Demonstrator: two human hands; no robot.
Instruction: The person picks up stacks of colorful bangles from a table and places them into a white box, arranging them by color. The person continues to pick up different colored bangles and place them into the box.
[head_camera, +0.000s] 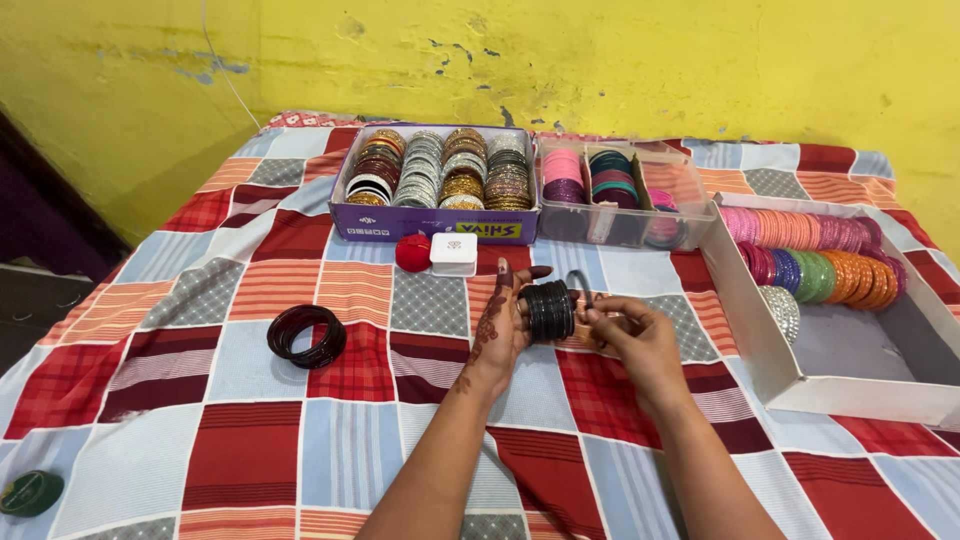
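Two hands on one stack: your left hand (503, 325) cups the stack of black bangles (549, 310) from its left end, palm against it, fingers curled round; your right hand (632, 335) pinches at the stack's right end, where one bangle (578, 283) stands tilted off the rest. The stack sits just above the checked bedspread (250, 440), mid-bed, in front of the purple box of bangles (436, 181). My read: keep the left palm square to the stack so the rings stay aligned, and work the loose one with fingertips only. Don't squeeze; they look brittle. Dark red bangle pile (306, 335) lies well apart to your left, white tray of coloured bangles (760, 340) to your right.
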